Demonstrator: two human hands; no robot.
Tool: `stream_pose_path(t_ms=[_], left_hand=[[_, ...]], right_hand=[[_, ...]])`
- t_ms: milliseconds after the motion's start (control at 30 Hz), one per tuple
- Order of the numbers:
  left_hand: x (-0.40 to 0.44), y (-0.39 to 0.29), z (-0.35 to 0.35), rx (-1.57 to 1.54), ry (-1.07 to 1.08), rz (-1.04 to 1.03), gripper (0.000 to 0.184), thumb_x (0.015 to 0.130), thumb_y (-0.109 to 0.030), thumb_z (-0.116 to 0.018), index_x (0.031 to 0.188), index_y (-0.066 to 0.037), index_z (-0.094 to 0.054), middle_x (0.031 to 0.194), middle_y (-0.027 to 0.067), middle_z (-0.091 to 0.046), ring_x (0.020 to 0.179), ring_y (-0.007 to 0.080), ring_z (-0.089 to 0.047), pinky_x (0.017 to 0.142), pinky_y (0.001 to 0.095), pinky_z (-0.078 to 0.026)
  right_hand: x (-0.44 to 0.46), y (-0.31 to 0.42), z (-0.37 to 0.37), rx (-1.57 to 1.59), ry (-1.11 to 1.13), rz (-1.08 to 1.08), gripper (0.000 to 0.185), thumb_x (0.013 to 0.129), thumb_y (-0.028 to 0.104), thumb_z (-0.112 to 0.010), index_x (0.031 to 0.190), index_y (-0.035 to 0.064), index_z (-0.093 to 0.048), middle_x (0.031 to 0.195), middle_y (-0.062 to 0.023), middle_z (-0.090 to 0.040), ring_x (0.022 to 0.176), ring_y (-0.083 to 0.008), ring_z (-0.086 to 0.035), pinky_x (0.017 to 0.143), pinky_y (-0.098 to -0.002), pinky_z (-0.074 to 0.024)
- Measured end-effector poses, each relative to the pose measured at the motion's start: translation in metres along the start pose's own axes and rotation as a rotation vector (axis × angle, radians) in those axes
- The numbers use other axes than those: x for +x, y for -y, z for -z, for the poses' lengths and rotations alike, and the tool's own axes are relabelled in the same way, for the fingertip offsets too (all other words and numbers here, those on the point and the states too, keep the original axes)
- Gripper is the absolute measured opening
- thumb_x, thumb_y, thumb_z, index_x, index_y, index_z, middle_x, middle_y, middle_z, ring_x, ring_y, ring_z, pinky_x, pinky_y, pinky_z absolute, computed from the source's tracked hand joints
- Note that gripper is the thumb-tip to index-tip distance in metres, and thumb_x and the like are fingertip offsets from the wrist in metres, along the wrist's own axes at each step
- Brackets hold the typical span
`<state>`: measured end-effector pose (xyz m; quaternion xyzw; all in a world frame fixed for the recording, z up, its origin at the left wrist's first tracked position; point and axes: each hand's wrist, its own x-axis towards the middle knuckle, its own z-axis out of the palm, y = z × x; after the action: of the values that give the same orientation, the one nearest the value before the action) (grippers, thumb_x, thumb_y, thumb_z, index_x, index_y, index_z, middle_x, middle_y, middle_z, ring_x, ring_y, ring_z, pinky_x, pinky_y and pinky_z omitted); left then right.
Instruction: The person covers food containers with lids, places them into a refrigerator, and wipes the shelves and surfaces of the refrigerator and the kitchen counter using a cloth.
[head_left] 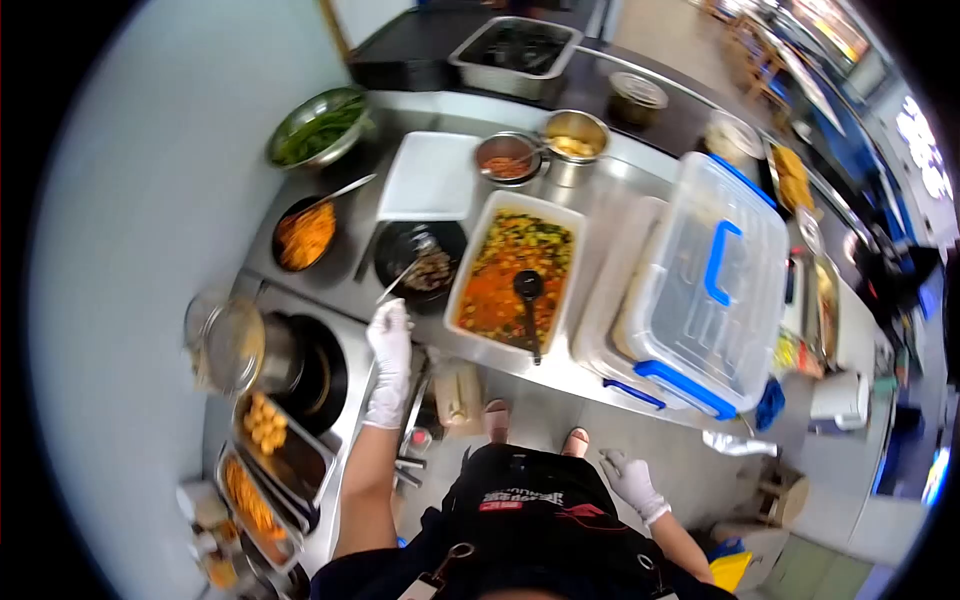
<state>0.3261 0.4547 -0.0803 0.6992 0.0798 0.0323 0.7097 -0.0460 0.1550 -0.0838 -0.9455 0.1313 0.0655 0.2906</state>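
My left hand [391,355], in a white glove, is at the counter's front edge with its fingers closed at the handle end of a metal spoon [400,276]. That spoon dips into a black bowl [393,243] holding dark, chopped food. To the bowl's right stands a white tub [454,311] of diced vegetables in orange sauce, with a black ladle [529,290] resting in it. My right hand [632,485], also gloved, hangs low beside my apron, away from the counter. Its fingers are apart and hold nothing.
A bowl of shredded orange food [305,238], a steel bowl of greens [320,130] and a white tray [428,178] stand behind. At right is a large clear lidded box [712,290]. A pot [265,350] and food trays [285,447] line the left side.
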Motion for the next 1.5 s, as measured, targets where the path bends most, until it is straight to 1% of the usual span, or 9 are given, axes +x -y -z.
stream_pose_path(t_ms=[267,400,467,500,633,733,833,1100,1500], left_hand=[[-0.006,-0.079,-0.060,0.094,0.474,-0.037,0.020,0.093,-0.014,-0.054,0.106,-0.003,-0.063,0.075,-0.0013,-0.059,0.060,0.0045,-0.052,0.051,0.0172,-0.040],[0.066,-0.062,-0.055,-0.002,0.177,0.067,0.022,0.090,-0.013,-0.058,0.108,-0.001,-0.060,0.076,0.0007,-0.058,0.060,0.0059,-0.051,0.052,0.0185,-0.041],[0.141,-0.004,-0.043,0.336,-0.142,-0.469,0.030,0.083,-0.015,-0.065,0.108,0.001,-0.060,0.077,0.0050,-0.060,0.064,0.0160,-0.058,0.063,0.0292,-0.048],[0.173,0.007,-0.033,0.467,-0.147,-0.350,0.035,0.082,-0.019,-0.066,0.108,0.003,-0.059,0.081,0.0102,-0.064,0.072,0.0197,-0.061,0.071,0.0313,-0.048],[0.265,0.051,-0.019,0.645,-0.105,-0.102,0.036,0.082,-0.025,-0.065,0.097,0.007,-0.062,0.078,0.0152,-0.066,0.071,0.0230,-0.065,0.064,0.0329,-0.051],[0.263,0.009,-0.027,0.373,0.089,0.406,0.029,0.084,-0.028,-0.065,0.083,0.001,-0.063,0.073,0.0101,-0.065,0.049,0.0157,-0.059,0.037,0.0263,-0.042],[0.273,0.019,-0.026,0.291,0.109,0.446,0.024,0.082,-0.026,-0.068,0.082,-0.002,-0.063,0.071,0.0058,-0.065,0.047,0.0129,-0.055,0.037,0.0234,-0.040],[0.267,0.008,-0.016,0.022,0.222,0.533,0.017,0.082,-0.021,-0.070,0.082,-0.007,-0.061,0.067,0.0001,-0.059,0.047,0.0074,-0.048,0.039,0.0190,-0.037],[0.233,-0.015,-0.009,-0.130,0.172,0.362,0.015,0.085,-0.016,-0.060,0.090,-0.001,-0.063,0.068,0.0002,-0.056,0.052,0.0071,-0.047,0.042,0.0190,-0.033]], right_hand=[[0.006,-0.001,0.129,0.389,-0.872,-0.464,0.018,0.092,0.015,-0.055,0.083,-0.0004,-0.060,0.071,-0.0015,-0.056,0.067,-0.0094,-0.047,0.059,-0.0266,-0.0405],[0.017,0.064,0.205,0.355,-1.237,-0.345,0.024,0.095,0.007,-0.046,0.112,-0.0034,-0.060,0.085,-0.0032,-0.057,0.070,-0.0087,-0.049,0.066,-0.0226,-0.0424],[0.011,0.084,0.216,0.194,-1.308,-0.283,0.026,0.096,0.008,-0.044,0.115,-0.0038,-0.058,0.080,-0.0023,-0.055,0.070,-0.0080,-0.048,0.064,-0.0212,-0.0403],[0.010,0.091,0.216,0.252,-1.377,-0.267,0.027,0.096,0.009,-0.042,0.115,-0.0036,-0.057,0.078,-0.0034,-0.054,0.066,-0.0080,-0.045,0.061,-0.0206,-0.0376],[0.017,0.145,0.210,0.036,-1.367,0.141,0.025,0.096,0.011,-0.039,0.101,-0.0021,-0.059,0.066,-0.0075,-0.049,0.059,-0.0153,-0.041,0.055,-0.0276,-0.0342],[0.019,0.181,0.202,0.040,-0.933,0.323,0.018,0.090,0.016,-0.052,0.086,0.0026,-0.064,0.061,-0.0055,-0.050,0.053,-0.0186,-0.045,0.052,-0.0312,-0.0371],[0.046,0.197,0.190,0.047,-0.257,0.312,0.015,0.081,0.016,-0.065,0.092,0.0051,-0.066,0.064,-0.0080,-0.056,0.055,-0.0243,-0.054,0.053,-0.0326,-0.0442],[0.145,0.130,-0.006,0.199,-0.256,-0.267,0.066,0.076,0.026,-0.073,0.129,0.0028,-0.040,0.081,-0.0112,-0.065,0.066,-0.0273,-0.064,0.060,-0.0372,-0.0516],[0.193,0.149,-0.011,0.207,-0.624,-0.121,0.026,0.078,0.007,-0.067,0.103,0.0035,-0.061,0.067,-0.0098,-0.061,0.050,-0.0187,-0.055,0.048,-0.0305,-0.0440]])
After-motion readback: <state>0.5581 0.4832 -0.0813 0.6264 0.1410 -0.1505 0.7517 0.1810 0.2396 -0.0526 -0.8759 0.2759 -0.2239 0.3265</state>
